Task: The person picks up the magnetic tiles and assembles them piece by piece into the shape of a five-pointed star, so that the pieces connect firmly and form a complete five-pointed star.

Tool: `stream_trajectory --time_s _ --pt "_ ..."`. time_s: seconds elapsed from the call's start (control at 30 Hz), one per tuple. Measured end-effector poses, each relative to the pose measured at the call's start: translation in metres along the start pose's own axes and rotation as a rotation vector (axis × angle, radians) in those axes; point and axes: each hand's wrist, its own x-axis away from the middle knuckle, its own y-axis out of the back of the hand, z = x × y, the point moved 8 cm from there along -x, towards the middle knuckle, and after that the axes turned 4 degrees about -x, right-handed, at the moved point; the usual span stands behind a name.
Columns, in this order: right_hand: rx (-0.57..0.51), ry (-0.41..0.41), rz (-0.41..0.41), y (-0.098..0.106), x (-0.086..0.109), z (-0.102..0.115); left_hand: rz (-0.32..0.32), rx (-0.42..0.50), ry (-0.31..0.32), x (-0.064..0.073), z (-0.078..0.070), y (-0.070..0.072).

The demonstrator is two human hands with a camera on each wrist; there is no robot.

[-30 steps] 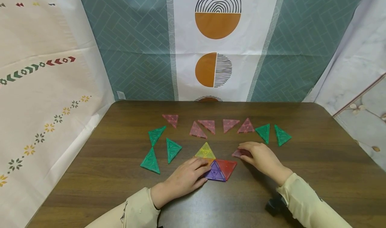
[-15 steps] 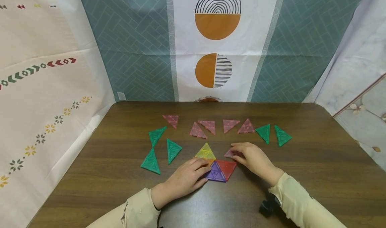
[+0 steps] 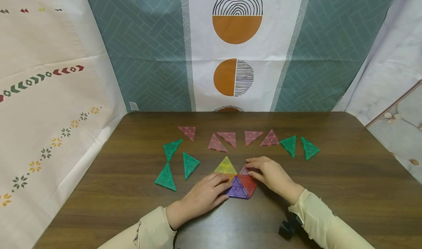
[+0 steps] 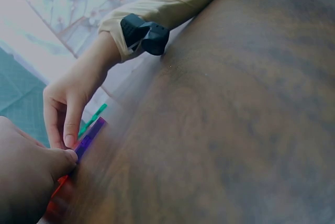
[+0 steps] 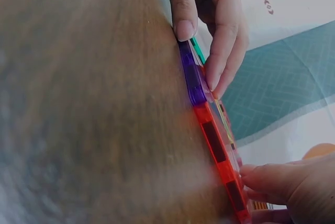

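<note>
Tabletop [image 3: 214, 225] is catching a pale glare on the near side of the purple tile [image 3: 236, 188], and a black wrist device [image 3: 286, 230] is hanging low to the right there; if dipping, it could be bumping the wood and jolting the right hand [image 3: 271, 174]. The left hand [image 3: 200, 196] is gripping the purple tile, thumb against its near left corner, fingers covering much of the orange tile [image 3: 232, 176] just beyond; too much squeeze could be buckling the joins. The red tile [image 3: 249, 185] is lying against the purple tile's right side with no finger plainly bracing it, so a sideways push could be knocking it askew. The right hand is pinching a small pink tile [image 3: 244, 171] beyond the purple tile, at the red tile's far edge; whether those edges are touching is not showing clearly. If the pieces are magnetic, a skewed approach could be snapping it on crookedly, or catching the yellow tile [image 3: 226, 166] farther beyond the purple tile. Green tiles [image 3: 190, 164] are lying left and far right of it, and loose pink tiles [image 3: 270, 139] are lying farthest beyond, probably escaping any knock.
</note>
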Motion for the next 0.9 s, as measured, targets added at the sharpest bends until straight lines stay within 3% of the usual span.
stream_trajectory --time_s 0.9 --pt "-0.071 0.002 -0.066 -0.0065 -0.0009 0.0026 0.021 0.021 0.045 -0.0017 0.0029 -0.001"
